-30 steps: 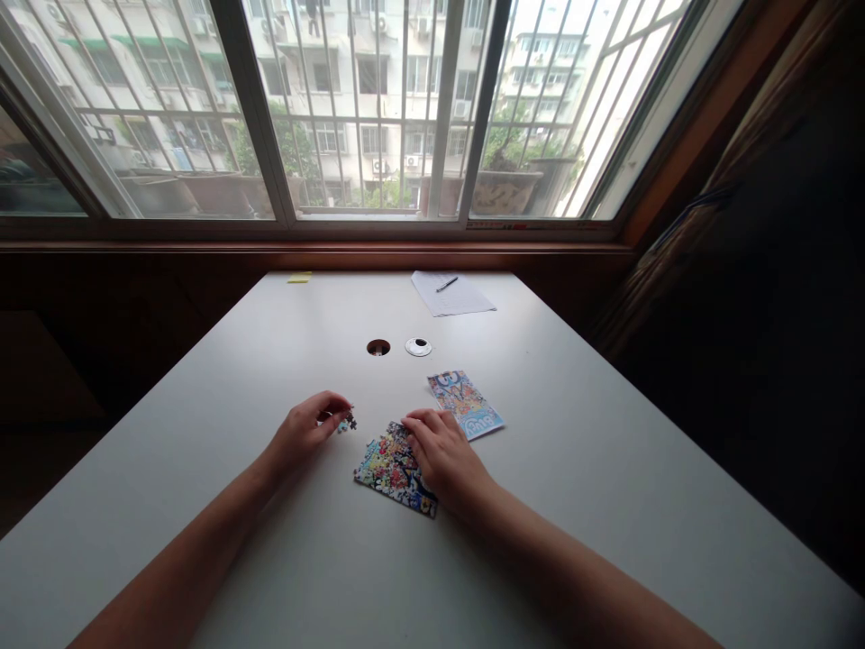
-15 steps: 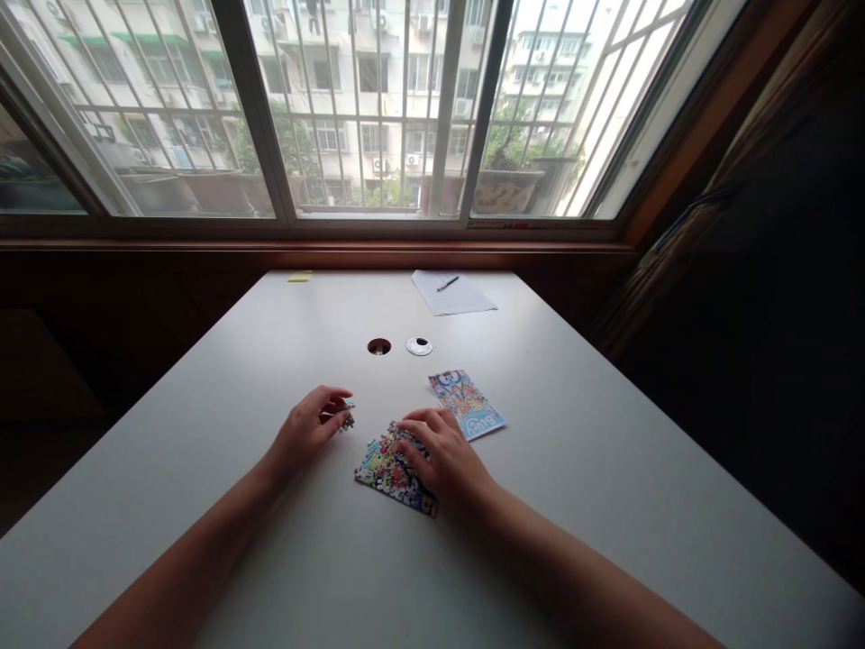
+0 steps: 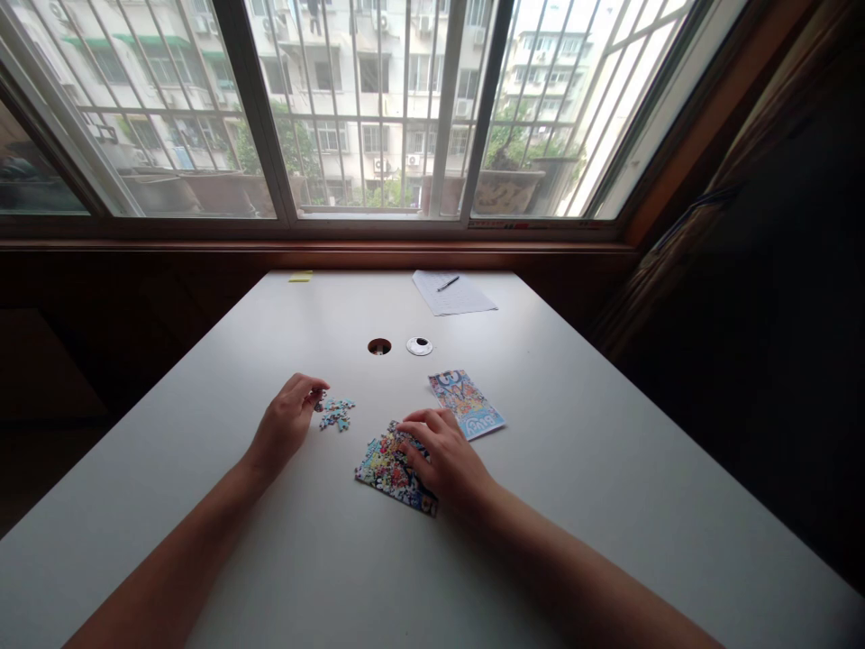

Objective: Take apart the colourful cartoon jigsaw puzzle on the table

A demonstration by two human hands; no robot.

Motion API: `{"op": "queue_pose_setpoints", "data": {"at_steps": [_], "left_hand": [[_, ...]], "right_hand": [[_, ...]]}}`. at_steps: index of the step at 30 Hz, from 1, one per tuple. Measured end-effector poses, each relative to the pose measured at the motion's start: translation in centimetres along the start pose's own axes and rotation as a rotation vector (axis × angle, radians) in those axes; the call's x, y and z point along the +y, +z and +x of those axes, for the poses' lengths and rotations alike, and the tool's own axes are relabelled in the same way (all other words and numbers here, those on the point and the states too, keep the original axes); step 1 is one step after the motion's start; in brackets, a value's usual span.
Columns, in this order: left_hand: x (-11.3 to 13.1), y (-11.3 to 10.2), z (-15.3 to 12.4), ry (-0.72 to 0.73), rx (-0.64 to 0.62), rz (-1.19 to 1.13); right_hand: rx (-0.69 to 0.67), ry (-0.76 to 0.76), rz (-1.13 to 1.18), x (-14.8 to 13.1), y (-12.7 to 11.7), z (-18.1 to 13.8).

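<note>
A partly assembled jigsaw puzzle (image 3: 386,467) with a crowded, colourful picture lies on the white table; its upper left edge is uneven. My right hand (image 3: 442,455) rests over its right side, fingers curved and apart, hiding part of the picture. To the left, my left hand (image 3: 284,419) is closed in a pinch on a small dark jigsaw piece (image 3: 320,402), partly covered by the fingers. Just right of that hand lies a little pile of loose, mostly light blue jigsaw pieces (image 3: 336,415).
A printed picture card (image 3: 473,406) lies behind my right hand. Farther back are a round cable hole (image 3: 379,347), its loose cover (image 3: 419,346), paper sheets (image 3: 466,302) with a pen (image 3: 448,284), and a yellow note (image 3: 300,277). A barred window stands beyond the table.
My left hand has moved left and slightly back, uncovering the pile of loose pieces. My right hand and the assembled puzzle have stayed in place.
</note>
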State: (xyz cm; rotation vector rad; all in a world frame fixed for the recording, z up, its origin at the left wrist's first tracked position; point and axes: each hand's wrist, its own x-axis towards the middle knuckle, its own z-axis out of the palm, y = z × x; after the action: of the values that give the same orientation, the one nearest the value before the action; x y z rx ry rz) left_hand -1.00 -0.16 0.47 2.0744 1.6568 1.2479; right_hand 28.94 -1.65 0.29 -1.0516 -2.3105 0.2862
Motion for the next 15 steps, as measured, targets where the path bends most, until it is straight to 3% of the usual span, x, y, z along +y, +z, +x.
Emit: {"op": "queue_pose_setpoints", "data": {"at_steps": [8,15], "left_hand": [[-1.06,0.59,-0.21,-0.056,-0.081,0.007],[-0.49,0.55,-0.31,-0.062,-0.1,0.027]], "right_hand": [[-0.058,0.017,-0.051,-0.03,0.11,-0.05],[-0.057,0.004,-0.067,-0.14,0.01,0.02]]}}
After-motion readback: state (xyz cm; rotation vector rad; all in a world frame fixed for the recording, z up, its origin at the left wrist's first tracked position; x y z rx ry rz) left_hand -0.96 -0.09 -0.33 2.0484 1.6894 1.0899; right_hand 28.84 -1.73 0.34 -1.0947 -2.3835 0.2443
